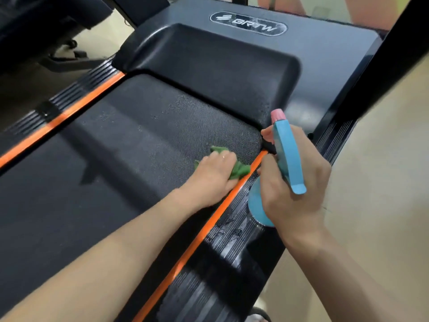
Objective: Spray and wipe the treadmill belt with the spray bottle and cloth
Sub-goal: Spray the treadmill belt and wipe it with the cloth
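The black textured treadmill belt (pixel 120 145) fills the middle of the view, with fine droplets near its front end. My left hand (pixel 213 175) presses a crumpled green cloth (pixel 240 169) flat against the belt, close to the right orange stripe (pixel 209 228). Most of the cloth is hidden under the hand. My right hand (pixel 294 189) grips a blue spray bottle (pixel 287 156) with a pink nozzle, held above the right ribbed side rail, just right of the cloth. The nozzle points toward the motor cover.
The black motor cover (pixel 216 66) with a logo sits at the belt's front end. Ribbed side rails (pixel 232 242) with orange stripes run along both sides. A black upright post (pixel 399 49) stands at the right. Beige floor lies to the right, other equipment bases at top left.
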`<state>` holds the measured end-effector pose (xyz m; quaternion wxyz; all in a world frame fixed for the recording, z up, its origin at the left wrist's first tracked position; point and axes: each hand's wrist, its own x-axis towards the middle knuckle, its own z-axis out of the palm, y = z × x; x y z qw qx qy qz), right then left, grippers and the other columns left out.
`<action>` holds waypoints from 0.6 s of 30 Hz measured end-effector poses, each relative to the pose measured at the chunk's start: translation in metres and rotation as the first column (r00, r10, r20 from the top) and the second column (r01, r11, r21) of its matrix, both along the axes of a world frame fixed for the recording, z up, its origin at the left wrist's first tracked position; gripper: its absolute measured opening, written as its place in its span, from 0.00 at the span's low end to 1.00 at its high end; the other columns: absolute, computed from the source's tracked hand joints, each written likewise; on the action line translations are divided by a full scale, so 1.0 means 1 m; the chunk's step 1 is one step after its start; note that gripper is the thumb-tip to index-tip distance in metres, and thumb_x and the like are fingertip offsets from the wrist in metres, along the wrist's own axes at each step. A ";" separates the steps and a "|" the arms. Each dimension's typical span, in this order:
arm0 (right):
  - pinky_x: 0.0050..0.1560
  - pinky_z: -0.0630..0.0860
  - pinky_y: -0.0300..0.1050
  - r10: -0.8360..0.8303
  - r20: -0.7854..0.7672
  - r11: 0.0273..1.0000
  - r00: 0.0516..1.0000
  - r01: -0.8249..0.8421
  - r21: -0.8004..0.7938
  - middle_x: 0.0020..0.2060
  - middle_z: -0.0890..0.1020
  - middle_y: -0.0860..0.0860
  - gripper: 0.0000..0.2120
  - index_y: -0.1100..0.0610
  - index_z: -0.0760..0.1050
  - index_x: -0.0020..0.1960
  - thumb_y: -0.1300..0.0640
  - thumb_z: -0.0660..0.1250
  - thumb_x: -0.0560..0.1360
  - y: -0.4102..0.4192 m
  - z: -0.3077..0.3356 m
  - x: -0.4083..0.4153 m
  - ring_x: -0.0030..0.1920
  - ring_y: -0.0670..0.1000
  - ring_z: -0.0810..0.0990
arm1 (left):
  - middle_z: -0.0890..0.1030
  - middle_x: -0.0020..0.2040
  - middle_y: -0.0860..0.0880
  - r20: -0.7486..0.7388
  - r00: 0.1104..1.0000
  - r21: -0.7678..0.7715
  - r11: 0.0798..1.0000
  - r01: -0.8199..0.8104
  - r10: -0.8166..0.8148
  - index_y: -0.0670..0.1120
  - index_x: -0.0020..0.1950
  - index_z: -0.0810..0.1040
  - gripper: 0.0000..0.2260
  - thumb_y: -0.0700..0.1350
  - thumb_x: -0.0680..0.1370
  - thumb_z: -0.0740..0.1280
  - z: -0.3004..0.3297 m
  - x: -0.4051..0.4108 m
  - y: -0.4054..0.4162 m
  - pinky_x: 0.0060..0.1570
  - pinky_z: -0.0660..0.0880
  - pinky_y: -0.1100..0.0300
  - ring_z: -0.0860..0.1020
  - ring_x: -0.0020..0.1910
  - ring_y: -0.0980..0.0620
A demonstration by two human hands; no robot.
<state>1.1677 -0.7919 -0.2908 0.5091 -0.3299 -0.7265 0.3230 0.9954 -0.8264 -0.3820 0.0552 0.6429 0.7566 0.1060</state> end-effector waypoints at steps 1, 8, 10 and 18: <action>0.41 0.74 0.53 -0.008 0.019 1.000 1.000 0.008 0.000 0.40 0.81 0.58 0.14 0.64 0.79 0.53 0.68 0.62 0.69 -0.001 0.003 0.001 0.39 0.61 0.79 | 0.73 0.50 0.46 -0.003 0.999 0.004 0.999 0.036 -0.036 0.46 0.51 0.68 0.11 0.52 0.76 0.63 -0.002 0.001 -0.023 0.47 0.68 0.48 0.71 0.48 0.44; 0.37 0.73 0.53 -0.045 0.053 0.999 0.998 0.046 -0.019 0.37 0.78 0.54 0.12 0.61 0.79 0.51 0.67 0.62 0.69 -0.004 0.002 -0.004 0.35 0.57 0.73 | 0.74 0.50 0.42 -0.092 0.986 0.128 0.984 -0.125 0.138 0.41 0.52 0.70 0.12 0.48 0.76 0.67 -0.016 -0.021 0.020 0.44 0.66 0.48 0.72 0.47 0.40; 0.36 0.73 0.53 -0.037 0.044 0.999 0.998 0.039 -0.030 0.36 0.77 0.53 0.12 0.61 0.78 0.51 0.66 0.62 0.69 -0.004 0.001 -0.004 0.34 0.57 0.72 | 0.75 0.54 0.39 -0.126 0.959 0.138 0.962 -0.235 0.253 0.40 0.55 0.71 0.14 0.48 0.77 0.66 -0.014 -0.038 0.051 0.47 0.67 0.46 0.73 0.51 0.38; 0.37 0.72 0.49 0.003 0.014 1.000 1.000 -0.002 -0.022 0.37 0.73 0.46 0.15 0.60 0.80 0.54 0.67 0.63 0.70 -0.001 0.000 -0.004 0.35 0.52 0.71 | 0.74 0.60 0.39 -0.020 0.847 0.024 0.847 -0.530 0.531 0.41 0.57 0.68 0.14 0.50 0.80 0.63 0.000 -0.078 0.064 0.57 0.68 0.44 0.72 0.60 0.36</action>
